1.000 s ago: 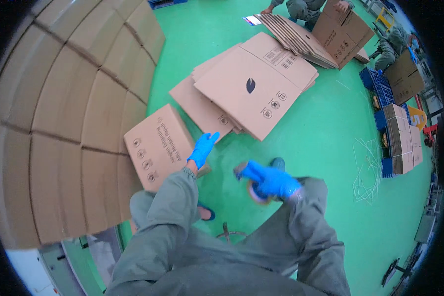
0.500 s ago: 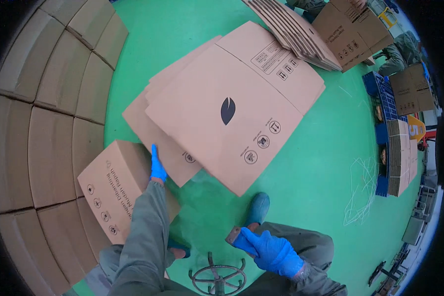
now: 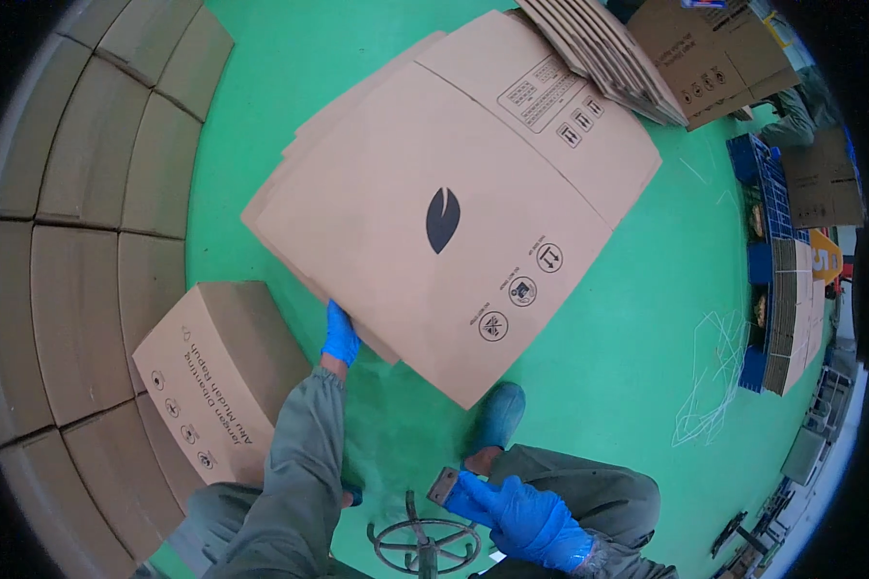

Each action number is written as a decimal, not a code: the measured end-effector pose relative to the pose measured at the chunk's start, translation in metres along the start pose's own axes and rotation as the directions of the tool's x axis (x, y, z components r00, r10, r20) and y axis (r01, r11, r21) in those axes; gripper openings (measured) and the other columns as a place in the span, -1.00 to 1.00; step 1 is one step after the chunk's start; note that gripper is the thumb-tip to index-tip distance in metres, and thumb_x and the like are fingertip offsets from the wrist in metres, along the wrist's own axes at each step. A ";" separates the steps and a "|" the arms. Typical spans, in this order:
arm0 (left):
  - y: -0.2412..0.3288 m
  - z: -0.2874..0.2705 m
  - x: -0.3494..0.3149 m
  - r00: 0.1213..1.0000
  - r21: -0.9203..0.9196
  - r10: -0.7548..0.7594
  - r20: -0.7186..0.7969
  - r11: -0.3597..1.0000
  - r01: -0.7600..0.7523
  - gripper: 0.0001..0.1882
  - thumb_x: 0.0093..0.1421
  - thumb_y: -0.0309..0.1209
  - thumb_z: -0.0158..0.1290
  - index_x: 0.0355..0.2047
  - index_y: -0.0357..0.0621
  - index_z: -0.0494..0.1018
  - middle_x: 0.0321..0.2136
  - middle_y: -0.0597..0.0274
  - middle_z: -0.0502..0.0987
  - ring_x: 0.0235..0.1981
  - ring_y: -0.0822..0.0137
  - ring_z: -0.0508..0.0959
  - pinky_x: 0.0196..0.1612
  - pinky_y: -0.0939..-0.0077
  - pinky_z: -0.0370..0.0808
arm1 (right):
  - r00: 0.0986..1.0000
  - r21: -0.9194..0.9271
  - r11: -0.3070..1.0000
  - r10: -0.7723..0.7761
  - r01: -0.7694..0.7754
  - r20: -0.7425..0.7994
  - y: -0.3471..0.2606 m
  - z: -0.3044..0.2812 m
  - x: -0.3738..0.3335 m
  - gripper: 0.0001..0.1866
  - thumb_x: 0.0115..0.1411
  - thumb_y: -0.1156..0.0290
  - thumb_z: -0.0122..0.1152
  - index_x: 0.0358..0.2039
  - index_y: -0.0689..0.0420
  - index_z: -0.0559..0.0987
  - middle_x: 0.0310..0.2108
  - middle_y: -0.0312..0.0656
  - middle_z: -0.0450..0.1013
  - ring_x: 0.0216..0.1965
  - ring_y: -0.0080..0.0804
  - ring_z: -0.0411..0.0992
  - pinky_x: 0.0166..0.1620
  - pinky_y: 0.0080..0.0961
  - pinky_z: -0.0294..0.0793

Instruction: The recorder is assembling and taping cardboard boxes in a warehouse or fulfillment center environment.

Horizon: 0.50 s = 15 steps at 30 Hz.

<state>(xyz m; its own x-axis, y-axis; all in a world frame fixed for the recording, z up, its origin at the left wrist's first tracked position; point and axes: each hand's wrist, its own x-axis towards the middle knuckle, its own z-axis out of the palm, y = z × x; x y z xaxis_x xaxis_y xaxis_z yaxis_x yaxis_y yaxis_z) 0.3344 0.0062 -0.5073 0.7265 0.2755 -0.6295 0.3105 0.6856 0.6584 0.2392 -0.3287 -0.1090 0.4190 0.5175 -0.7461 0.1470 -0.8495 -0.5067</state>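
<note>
My left hand (image 3: 341, 334), in a blue glove, is closed at the lower left edge of a stack of flat brown cartons (image 3: 377, 183). Its fingers are partly hidden there. A black leaf mark and several round symbols are printed on the top carton. Over my right knee, my right hand (image 3: 531, 521), also gloved in blue, is wrapped around a small hand tool (image 3: 442, 485) with a grey-brown, block-like end. The glove covers most of that tool, so its kind cannot be made out. Left of my left forearm stands a made-up carton (image 3: 208, 386).
Closed cartons (image 3: 77, 299) form a tall wall at the left. More folded cartons (image 3: 608, 58) lean at the upper right, near another person's leg (image 3: 792, 116). Blue pallets (image 3: 758, 261) and loose white strapping (image 3: 710, 376) lie at right. A round metal stool base (image 3: 425, 545) stands below me.
My left hand has moved right and slightly nearer me. The lower flat carton that stuck out at the left now lies mostly under the top one. My right hand keeps its hold.
</note>
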 end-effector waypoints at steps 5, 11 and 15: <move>-0.006 0.002 0.009 0.996 0.070 0.010 -0.091 0.998 -0.003 -0.40 0.41 0.07 -0.19 0.28 -0.05 0.26 0.18 0.21 0.39 0.14 0.21 0.44 0.22 0.20 0.42 | 0.996 -0.047 0.997 0.050 -0.053 -0.067 0.010 -0.005 -0.004 -0.06 -0.01 0.40 0.25 0.42 -0.20 0.13 -0.41 0.07 0.35 -0.54 0.03 0.45 -0.53 -0.04 0.44; 0.002 0.016 -0.013 0.976 -0.263 0.138 0.171 0.961 -0.090 -0.24 0.34 0.24 -0.21 0.35 0.02 0.18 0.26 0.12 0.32 0.23 0.10 0.38 0.27 0.15 0.37 | 0.989 -0.001 0.999 0.031 -0.032 -0.145 0.027 -0.011 -0.020 -0.07 -0.01 0.41 0.25 0.41 -0.16 0.13 -0.35 0.06 0.38 -0.49 0.00 0.48 -0.50 -0.09 0.47; -0.045 0.033 -0.056 0.966 -0.209 -0.093 0.240 0.967 0.146 -0.31 0.40 0.14 -0.26 0.35 -0.05 0.18 0.26 0.10 0.32 0.26 0.09 0.35 0.29 0.14 0.35 | 0.986 0.045 0.999 -0.017 0.024 -0.165 0.033 -0.004 -0.027 -0.10 0.02 0.43 0.18 0.41 -0.24 0.14 -0.35 0.03 0.38 -0.42 -0.05 0.51 -0.46 -0.17 0.49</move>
<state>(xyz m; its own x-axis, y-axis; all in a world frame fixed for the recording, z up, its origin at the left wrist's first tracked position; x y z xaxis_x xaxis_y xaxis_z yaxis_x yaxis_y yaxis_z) 0.2999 -0.0622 -0.4886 0.8203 0.0402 -0.5706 0.2776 0.8442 0.4586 0.2366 -0.3712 -0.1041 0.5587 0.5074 -0.6560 0.1164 -0.8312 -0.5437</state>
